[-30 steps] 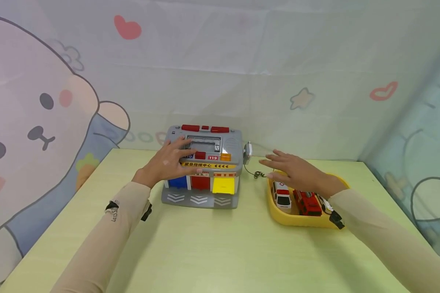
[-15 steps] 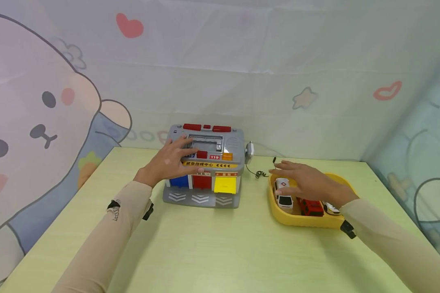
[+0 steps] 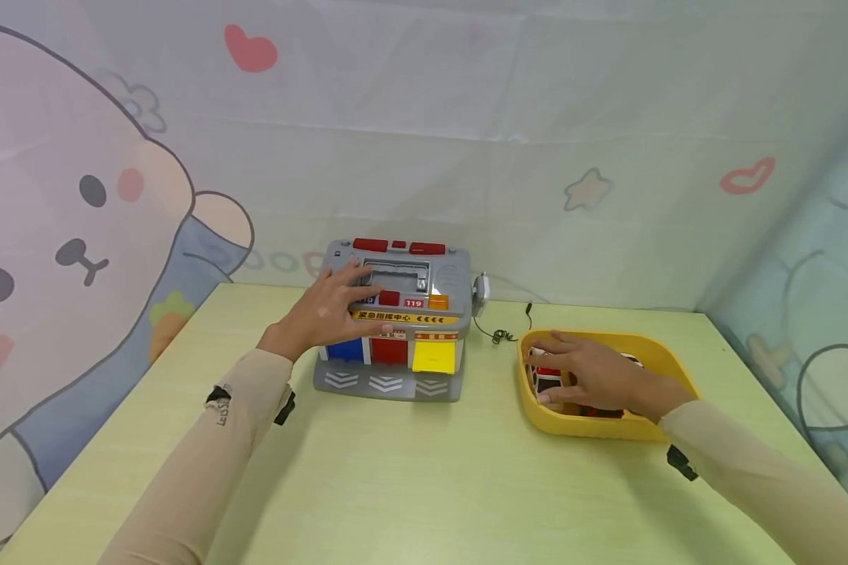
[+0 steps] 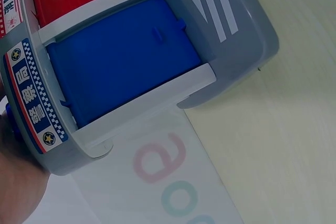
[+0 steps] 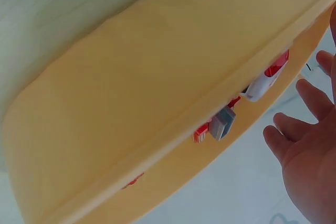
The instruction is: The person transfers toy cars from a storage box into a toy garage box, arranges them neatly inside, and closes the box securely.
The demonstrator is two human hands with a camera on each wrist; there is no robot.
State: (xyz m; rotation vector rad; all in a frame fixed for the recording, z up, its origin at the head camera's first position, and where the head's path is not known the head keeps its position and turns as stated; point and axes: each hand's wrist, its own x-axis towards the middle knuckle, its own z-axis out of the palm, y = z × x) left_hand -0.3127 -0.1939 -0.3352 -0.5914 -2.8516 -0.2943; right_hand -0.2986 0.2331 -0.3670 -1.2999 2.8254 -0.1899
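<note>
My left hand rests spread on the top left of a grey toy emergency station. Part of that hand shows at the lower left of the left wrist view, beside the station's blue door. The station's yellow door tilts outward, while its red door is down. Over a yellow basket, my right hand reaches with loosely spread fingers above a white toy ambulance. It partly covers the ambulance and a red toy truck. In the right wrist view the fingers look apart from the vehicles.
A grey piece with a coiled black cord is at the station's right side, left of the basket. A pale yellow-green table carries everything. Behind it hangs a printed cloth.
My right hand has lowered from above the basket's rear left into the basket over the ambulance, its fingers spreading. The left hand stays on the station.
</note>
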